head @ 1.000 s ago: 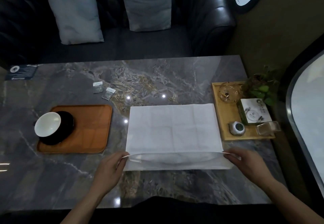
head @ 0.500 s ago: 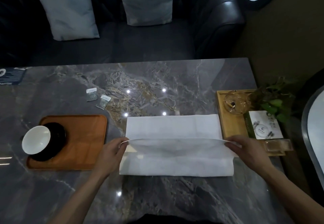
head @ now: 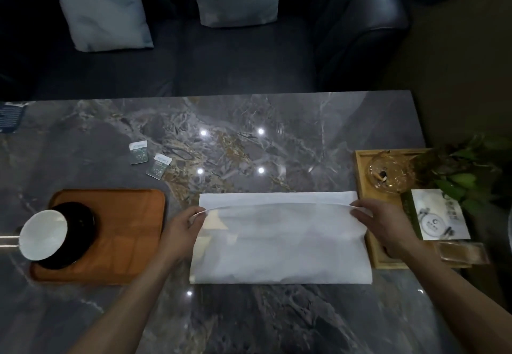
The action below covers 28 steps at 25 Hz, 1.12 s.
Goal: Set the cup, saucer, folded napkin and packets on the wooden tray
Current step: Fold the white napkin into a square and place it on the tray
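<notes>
From the head camera, you are pinching the napkin (head: 279, 240) at both ends: left hand (head: 180, 229) and right hand (head: 385, 223) fingers grasping its lifted edge, long axis running left-right across the tabletop (head: 249, 137), far edge just beyond.

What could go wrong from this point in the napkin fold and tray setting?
The lifted edge of the napkin, pinched by the left hand and right hand, may land askew of the far edge, giving a crooked fold. The right hand sits over the light wooden tray, near the glass dish, and could knock it. The packets lie off the brown tray.
</notes>
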Motion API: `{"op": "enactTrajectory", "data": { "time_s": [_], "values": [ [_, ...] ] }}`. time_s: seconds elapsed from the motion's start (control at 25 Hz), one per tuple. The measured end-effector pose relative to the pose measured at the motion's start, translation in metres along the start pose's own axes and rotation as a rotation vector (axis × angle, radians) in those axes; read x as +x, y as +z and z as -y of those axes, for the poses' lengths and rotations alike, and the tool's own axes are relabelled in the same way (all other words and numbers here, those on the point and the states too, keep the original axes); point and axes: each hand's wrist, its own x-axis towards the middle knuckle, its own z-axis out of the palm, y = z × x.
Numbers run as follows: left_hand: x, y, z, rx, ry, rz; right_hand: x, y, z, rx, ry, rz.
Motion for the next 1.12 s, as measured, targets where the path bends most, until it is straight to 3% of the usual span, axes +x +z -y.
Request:
{"op": "enactTrajectory", "data": {
  "time_s": [0.24, 0.52, 1.12],
  "values": [
    [0.020, 0.004, 0.003, 0.075, -0.106, -0.028, 0.028, 0.010, -0.001, -0.248, -0.048, -0.003],
    [0.035, 0.007, 0.004, 0.194, -0.164, -0.056, 0.041, 0.017, -0.001, -0.627, -0.115, -0.157],
    [0.038, 0.012, 0.000, 0.239, -0.180, -0.115, 0.045, 0.028, 0.000, -0.755, -0.057, -0.182]
  ]
}}
